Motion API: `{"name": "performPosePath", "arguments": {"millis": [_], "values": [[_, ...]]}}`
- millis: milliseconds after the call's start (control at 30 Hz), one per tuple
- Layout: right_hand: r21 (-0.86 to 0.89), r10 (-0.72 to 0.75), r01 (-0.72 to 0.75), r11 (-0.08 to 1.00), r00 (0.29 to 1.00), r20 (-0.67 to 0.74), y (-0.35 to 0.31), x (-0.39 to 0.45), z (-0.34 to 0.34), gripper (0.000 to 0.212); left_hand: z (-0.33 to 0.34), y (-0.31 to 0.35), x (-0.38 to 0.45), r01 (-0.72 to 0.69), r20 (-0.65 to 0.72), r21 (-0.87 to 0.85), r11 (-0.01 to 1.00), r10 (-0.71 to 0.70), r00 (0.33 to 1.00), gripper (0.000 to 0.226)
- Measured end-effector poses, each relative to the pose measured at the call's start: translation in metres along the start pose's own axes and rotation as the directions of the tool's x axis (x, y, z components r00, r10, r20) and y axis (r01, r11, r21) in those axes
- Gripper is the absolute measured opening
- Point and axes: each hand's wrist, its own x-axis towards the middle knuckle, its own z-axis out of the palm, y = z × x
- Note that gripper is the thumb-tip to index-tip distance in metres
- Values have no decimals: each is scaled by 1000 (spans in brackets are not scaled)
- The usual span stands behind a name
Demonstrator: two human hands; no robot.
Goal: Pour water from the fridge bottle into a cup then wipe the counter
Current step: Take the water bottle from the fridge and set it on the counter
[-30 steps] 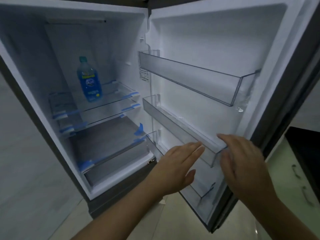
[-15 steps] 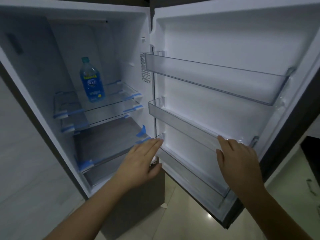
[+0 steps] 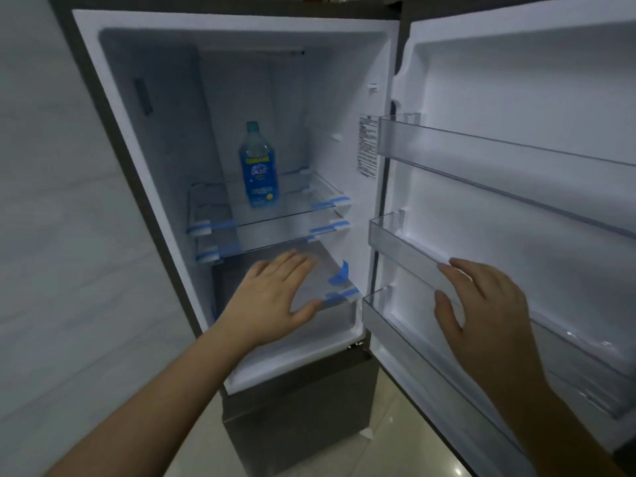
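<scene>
Bottle (image 3: pixel 258 165) of water, blue-labelled with a pale green cap, stands upright and alone on the upper glass shelf (image 3: pixel 292 210) inside an open fridge (image 3: pixel 144 187), toward the far wall of the compartment. Strips of blue tape (image 3: pixel 331 202) hold the shelf's corners, and a second glass shelf lies just beneath it, taped the same way. Below that, a flat cover (image 3: pixel 320 266) sits over the bottom drawer, with more blue tape at its right edge.

Nearer the camera, the person's left hand (image 3: pixel 275 297) reaches into the lower part of the compartment, palm down, fingers straight and close together, thumb spread to the right; it holds nothing and is well below the bottle. Whether it touches the cover under it cannot be told.

To the right, the fridge door (image 3: pixel 516 98) stands swung wide, its white inner lining facing the camera. Three clear plastic door racks (image 3: pixel 481 146) run across it, one above another. The right hand (image 3: pixel 488 311) is raised in front of the middle rack, fingers relaxed and slightly spread, gripping nothing; its fingertips lie at the rack's front edge, though contact is unclear.

A printed sticker (image 3: pixel 367 146) is fixed to the right inner wall of the compartment. A pale wall (image 3: pixel 51 201) lies to the left of the fridge, and glossy floor tiles (image 3: pixel 395 452) show at the bottom.
</scene>
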Motion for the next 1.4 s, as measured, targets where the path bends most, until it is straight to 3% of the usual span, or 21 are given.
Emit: {"name": "performPosePath", "arguments": {"millis": [300,500,733,1067,1267,1400], "values": [[78,-93,86,993,991,96,-81,97,81,37,-7,-103,41,145,-37,67,987,-143,989,84],[118,-110,98,988,989,99,-117,151,120,44,-15,-148,73,205,-60,13,979,-204,977,91],[197,-132,99,975,978,161,-140,191,171,58,-12,-181,116,352,-112,17,936,-348,931,81],[367,-117,37,929,974,196,-138,249,265,52,9,-211,192,415,-186,-30,909,-413,892,89],[504,-77,-77,861,957,278,-137,285,309,50,28,-225,243,455,-227,-349,819,-545,807,106],[556,-29,-167,814,945,325,-131,299,324,51,46,-232,261,406,-94,-692,597,-632,770,116]]}}
